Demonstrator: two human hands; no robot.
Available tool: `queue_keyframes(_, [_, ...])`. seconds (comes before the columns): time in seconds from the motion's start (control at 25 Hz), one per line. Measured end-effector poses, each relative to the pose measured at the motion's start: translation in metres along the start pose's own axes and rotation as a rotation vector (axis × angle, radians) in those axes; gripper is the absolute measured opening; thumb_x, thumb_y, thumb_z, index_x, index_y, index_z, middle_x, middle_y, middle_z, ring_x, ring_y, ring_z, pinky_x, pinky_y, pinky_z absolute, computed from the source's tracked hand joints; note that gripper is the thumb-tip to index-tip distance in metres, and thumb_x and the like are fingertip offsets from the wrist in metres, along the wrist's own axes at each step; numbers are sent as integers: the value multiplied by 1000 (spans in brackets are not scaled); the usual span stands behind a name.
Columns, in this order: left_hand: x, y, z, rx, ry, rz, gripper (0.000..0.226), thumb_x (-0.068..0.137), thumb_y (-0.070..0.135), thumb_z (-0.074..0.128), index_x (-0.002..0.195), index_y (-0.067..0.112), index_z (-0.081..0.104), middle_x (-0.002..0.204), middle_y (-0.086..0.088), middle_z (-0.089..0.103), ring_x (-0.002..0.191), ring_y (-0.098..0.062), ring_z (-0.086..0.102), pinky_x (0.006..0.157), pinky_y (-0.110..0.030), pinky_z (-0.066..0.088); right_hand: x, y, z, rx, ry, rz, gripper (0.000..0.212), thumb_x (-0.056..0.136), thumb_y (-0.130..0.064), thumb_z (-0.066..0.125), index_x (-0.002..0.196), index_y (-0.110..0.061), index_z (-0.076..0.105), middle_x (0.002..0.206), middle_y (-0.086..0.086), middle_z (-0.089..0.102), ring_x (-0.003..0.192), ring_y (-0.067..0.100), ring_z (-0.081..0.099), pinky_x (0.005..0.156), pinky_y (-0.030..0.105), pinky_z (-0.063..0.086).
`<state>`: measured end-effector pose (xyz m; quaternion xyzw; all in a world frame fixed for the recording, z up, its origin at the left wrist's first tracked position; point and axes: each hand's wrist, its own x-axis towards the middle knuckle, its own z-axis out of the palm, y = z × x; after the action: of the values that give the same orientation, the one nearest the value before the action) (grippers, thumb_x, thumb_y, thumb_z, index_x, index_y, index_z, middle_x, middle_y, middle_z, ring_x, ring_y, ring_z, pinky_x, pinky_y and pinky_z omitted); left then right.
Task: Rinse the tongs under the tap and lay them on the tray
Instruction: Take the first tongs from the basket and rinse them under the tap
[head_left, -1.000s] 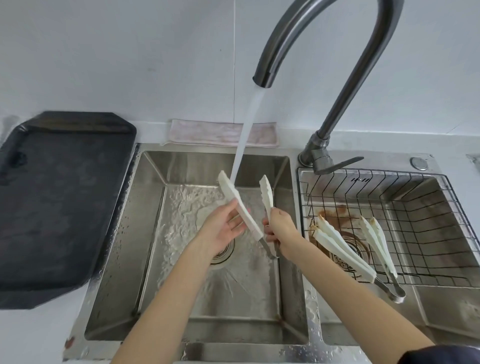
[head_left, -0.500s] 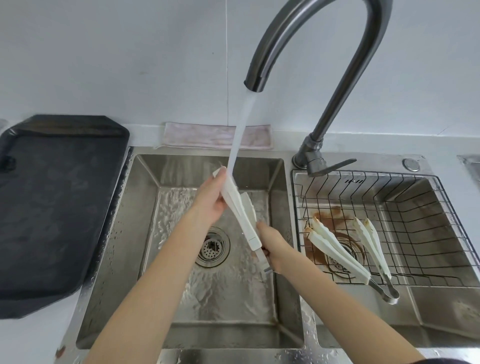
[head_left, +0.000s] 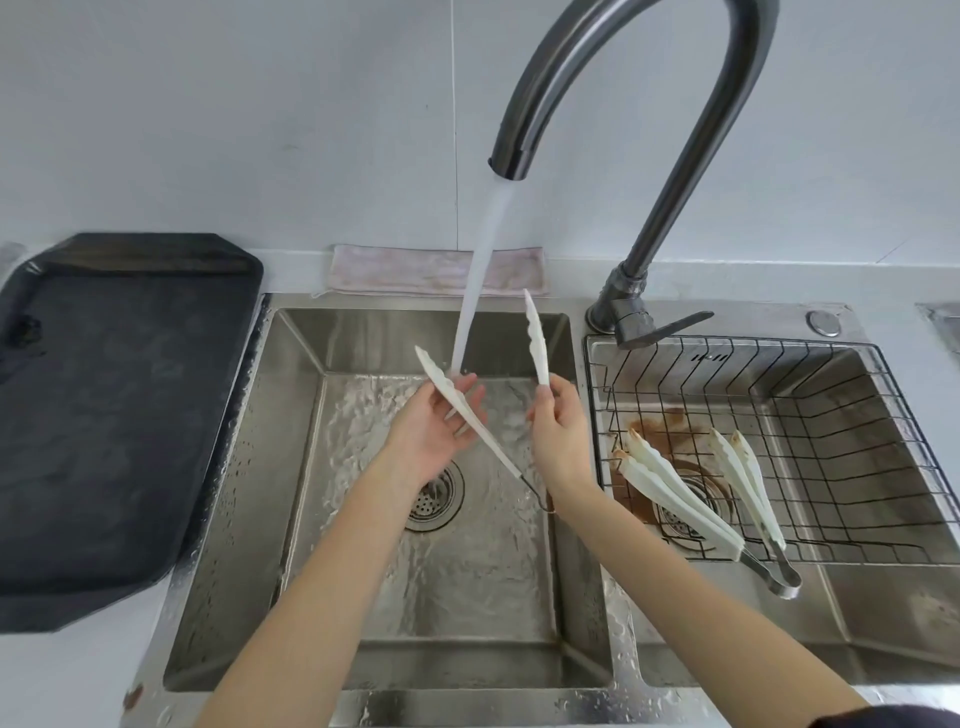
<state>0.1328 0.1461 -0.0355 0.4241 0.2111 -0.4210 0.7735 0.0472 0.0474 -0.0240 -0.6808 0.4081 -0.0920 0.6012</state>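
Tongs (head_left: 470, 410) are spread wide into a V w/ hinge low, just below the right wrist, prob so water reaches the inner faces of both arms. Left hand (head_left: 431, 431) is palm-up, fingers (head_left: 460, 387) loosely curled under the left arm of the tongs, cradling it rather than clenching; the stream from the tap (head_left: 613, 78) lands right at those fingertips, so that blade is getting the rinse now. Right hand (head_left: 558, 436) pinches the other arm btwn thumb and fingertips near its lower half, blade sticking up past the fingers, just right of the stream and not in it. Both hands sit over the left basin of the sink (head_left: 291, 467), above the drain, so runoff stays in. Tray (head_left: 119, 415) lies well left of the left hand, on the counter, nothing of the tongs on it yet. Two more pairs (head_left: 701, 493) rest in the wire basket (head_left: 857, 415) to the right of the right hand, brown residue nearby, likely still to wash. Judgement: rinse step mid-way; right-side blade prob needs the water next.
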Motion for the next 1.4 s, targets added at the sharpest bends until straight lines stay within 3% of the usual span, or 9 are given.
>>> queue_keyframes(0.12, [-6, -5, 7, -24, -42, -19, 20, 92, 23, 46, 83, 9, 58, 96, -4, 63, 91, -18, 61, 81, -38, 48, -6, -10, -1, -16, 7, -161, 32, 97, -21, 39, 128, -12, 45, 68, -12, 48, 53, -1, 48, 48, 10, 37])
queue_keyframes(0.24, [-5, -3, 10, -72, -46, 5, 29, 96, 29, 37, 91, 8, 57, 101, -5, 61, 92, -19, 61, 78, -39, 49, -8, -11, 1, -19, -20, -258, 29, 97, -16, 41, 125, -9, 45, 69, -14, 47, 53, -15, 50, 50, 5, 39])
queue_keyframes(0.36, [-3, 3, 10, -19, -62, 56, 30, 98, 26, 34, 106, 6, 54, 104, -5, 60, 96, -17, 59, 82, -40, 48, -9, -10, 2, -42, -71, -293, 29, 96, -15, 42, 124, -10, 44, 79, -14, 50, 56, -13, 51, 50, 6, 39])
queue_keyframes(0.56, [-10, 23, 7, 149, -64, 214, 13, 96, 17, 40, 97, 19, 53, 94, -3, 59, 88, -16, 59, 77, -35, 47, -5, -13, 8, -26, -107, -224, 29, 98, -16, 40, 126, -10, 41, 102, -4, 60, 77, -6, 55, 57, 0, 43])
queue_keyframes(0.72, [-21, 36, -9, 193, -37, 321, 14, 94, 18, 45, 105, 24, 52, 103, 7, 59, 97, -13, 57, 79, -33, 48, -4, -23, 21, -46, -182, -229, 31, 98, -17, 40, 127, -8, 42, 108, -2, 62, 73, -4, 55, 53, 0, 43])
queue_keyframes(0.92, [-36, 49, -32, 201, 64, 395, 12, 93, 21, 47, 98, 31, 52, 102, 12, 60, 99, -8, 56, 88, -32, 43, -2, -31, 42, -129, -243, -202, 37, 97, -22, 44, 131, -8, 45, 123, 4, 62, 99, 8, 54, 80, 15, 42])
queue_keyframes(1.04, [-36, 51, -43, 248, 101, 425, 14, 91, 22, 51, 103, 30, 51, 100, 11, 62, 95, -9, 59, 86, -31, 44, -3, -27, 49, -146, -273, -153, 36, 96, -24, 48, 128, -9, 49, 121, 5, 63, 105, 13, 58, 85, 20, 42])
queue_keyframes(1.24, [-32, 33, -54, 376, 155, 437, 37, 88, 17, 57, 124, 21, 49, 105, 0, 62, 92, -15, 61, 80, -26, 51, 1, -11, 47, -156, -286, -14, 22, 95, -19, 46, 112, -13, 58, 91, -4, 67, 100, 18, 67, 92, 41, 53])
queue_keyframes(1.4, [-22, 6, -63, 564, 198, 370, 52, 88, 7, 56, 137, 18, 41, 103, -5, 57, 96, -20, 59, 81, -24, 51, 5, 8, 38, -164, -322, 148, 17, 95, -14, 44, 103, -14, 58, 81, -1, 62, 95, 24, 68, 91, 44, 55])
